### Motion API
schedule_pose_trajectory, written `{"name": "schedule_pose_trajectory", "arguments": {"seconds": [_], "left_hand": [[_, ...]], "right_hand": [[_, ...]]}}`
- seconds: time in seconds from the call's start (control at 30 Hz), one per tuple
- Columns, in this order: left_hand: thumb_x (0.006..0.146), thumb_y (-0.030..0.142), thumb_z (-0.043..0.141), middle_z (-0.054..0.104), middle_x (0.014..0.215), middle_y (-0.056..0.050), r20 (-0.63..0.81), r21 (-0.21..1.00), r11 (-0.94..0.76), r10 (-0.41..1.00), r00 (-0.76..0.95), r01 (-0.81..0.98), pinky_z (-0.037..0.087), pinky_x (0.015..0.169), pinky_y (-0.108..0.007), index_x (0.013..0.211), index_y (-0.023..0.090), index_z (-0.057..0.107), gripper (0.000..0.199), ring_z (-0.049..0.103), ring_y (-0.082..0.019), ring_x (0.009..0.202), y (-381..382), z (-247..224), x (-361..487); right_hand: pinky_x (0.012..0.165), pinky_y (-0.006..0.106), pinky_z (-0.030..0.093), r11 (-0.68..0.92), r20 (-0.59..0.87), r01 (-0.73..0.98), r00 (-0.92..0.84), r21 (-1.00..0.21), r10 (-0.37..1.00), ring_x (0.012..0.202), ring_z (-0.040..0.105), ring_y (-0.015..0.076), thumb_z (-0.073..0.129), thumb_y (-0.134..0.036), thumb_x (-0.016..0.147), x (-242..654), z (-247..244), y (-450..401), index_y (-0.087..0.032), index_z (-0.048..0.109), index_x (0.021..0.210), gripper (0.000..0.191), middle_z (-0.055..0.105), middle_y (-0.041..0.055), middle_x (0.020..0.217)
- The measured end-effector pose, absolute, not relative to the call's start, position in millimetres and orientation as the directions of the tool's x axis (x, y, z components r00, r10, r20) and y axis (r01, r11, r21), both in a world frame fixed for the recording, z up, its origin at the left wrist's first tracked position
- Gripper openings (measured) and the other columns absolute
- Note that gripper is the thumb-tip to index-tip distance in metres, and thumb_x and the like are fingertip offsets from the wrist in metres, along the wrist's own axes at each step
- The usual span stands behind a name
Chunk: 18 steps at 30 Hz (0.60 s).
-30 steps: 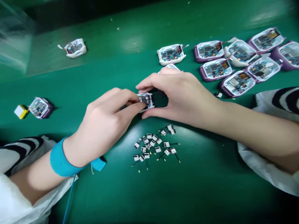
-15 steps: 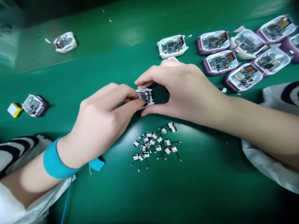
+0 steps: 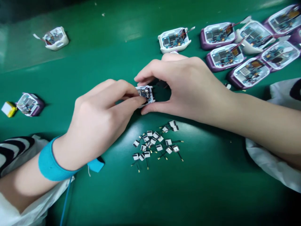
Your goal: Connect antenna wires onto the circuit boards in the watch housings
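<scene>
Between my two hands is a small white watch case (image 3: 148, 94) with a circuit board showing inside it. My right hand (image 3: 185, 84) curves around the case, its thumb at the near edge and its fingers at the far edge. From the other side my left hand (image 3: 105, 116) reaches in, thumb and index finger pinched together over the board. Whatever lies between those fingertips is hidden. Nearer to me, several small square antenna modules (image 3: 159, 147) with short black leads lie in a loose group.
Several purple and white watch cases (image 3: 251, 73) with open boards crowd the right. One white case (image 3: 174, 40) stands behind my hands. On the left lie another white case (image 3: 55, 38) and a purple case (image 3: 30, 104) beside a yellow-edged battery (image 3: 8, 109). A blue wrist strap (image 3: 55, 161) trails a cord.
The view has shifted slightly, so the cases at the sides appear moved. My hands keep nearly the same hold around the white watch case.
</scene>
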<state>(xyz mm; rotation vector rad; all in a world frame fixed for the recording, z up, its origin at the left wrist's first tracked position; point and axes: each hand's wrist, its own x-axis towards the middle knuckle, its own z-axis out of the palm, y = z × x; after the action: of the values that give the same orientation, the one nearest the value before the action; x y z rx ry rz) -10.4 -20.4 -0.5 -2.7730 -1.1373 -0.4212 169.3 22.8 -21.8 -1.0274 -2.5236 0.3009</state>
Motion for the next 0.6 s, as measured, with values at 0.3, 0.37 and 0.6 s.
{"name": "schedule_pose_trajectory", "arguments": {"seconds": [0.3, 0.37, 0.6], "left_hand": [[0.083, 0.02, 0.05, 0.064, 0.089, -0.001, 0.3, -0.021, -0.7, 0.677, 0.672, 0.714, 0.046, 0.06, -0.028, 0.084, 0.019, 0.062, 0.012, 0.059, -0.017, 0.078, -20.4, -1.3, -10.4], [0.084, 0.021, 0.048, 0.063, 0.089, 0.0, 0.303, -0.031, -0.694, 0.679, 0.668, 0.719, 0.046, 0.059, -0.028, 0.085, 0.019, 0.061, 0.013, 0.059, -0.016, 0.078, -20.5, -1.9, -10.2], [0.082, 0.018, 0.05, 0.064, 0.089, -0.003, 0.301, -0.018, -0.71, 0.668, 0.681, 0.704, 0.045, 0.059, -0.028, 0.086, 0.018, 0.062, 0.013, 0.059, -0.017, 0.077, -20.1, -1.3, -10.1]], "right_hand": [[0.065, 0.029, 0.047, 0.679, 0.246, 0.64, -0.637, -0.361, 0.731, 0.086, 0.056, 0.0179, 0.07, -0.05, 0.058, 168.6, -20.5, 21.2, -0.023, 0.053, 0.098, 0.052, 0.062, -0.003, 0.086], [0.064, 0.028, 0.047, 0.687, 0.26, 0.637, -0.639, -0.35, 0.724, 0.086, 0.056, 0.0177, 0.069, -0.051, 0.058, 169.5, -20.8, 21.4, -0.023, 0.053, 0.099, 0.052, 0.062, -0.0034, 0.086], [0.066, 0.027, 0.045, 0.667, 0.231, 0.641, -0.632, -0.38, 0.739, 0.085, 0.055, 0.0172, 0.071, -0.05, 0.055, 167.6, -20.5, 21.7, -0.022, 0.054, 0.097, 0.054, 0.061, -0.0036, 0.083]]}}
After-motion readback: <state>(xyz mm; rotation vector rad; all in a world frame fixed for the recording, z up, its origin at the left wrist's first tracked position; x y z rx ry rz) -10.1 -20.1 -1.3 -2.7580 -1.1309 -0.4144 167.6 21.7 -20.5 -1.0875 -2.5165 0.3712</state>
